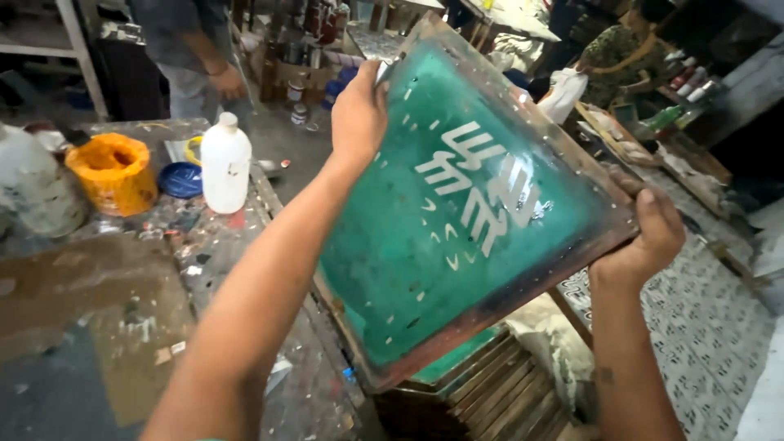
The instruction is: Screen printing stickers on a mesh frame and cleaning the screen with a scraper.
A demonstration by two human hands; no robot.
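I hold a wooden-framed printing screen [457, 220] with green mesh and white stencil marks up in front of me, tilted. My left hand [359, 114] grips its upper left edge. My right hand [641, 237] grips the right corner of the frame. Below the screen lies a stack of similar wooden frames [498, 396].
A paint-stained worktable [122, 286] at left carries a white plastic bottle [225, 163], an orange tub [114, 171], a blue lid [180, 180] and a grey jug [33, 188]. One person stands behind the table [192, 49], another sits at far right [625, 53]. Patterned floor lies at right.
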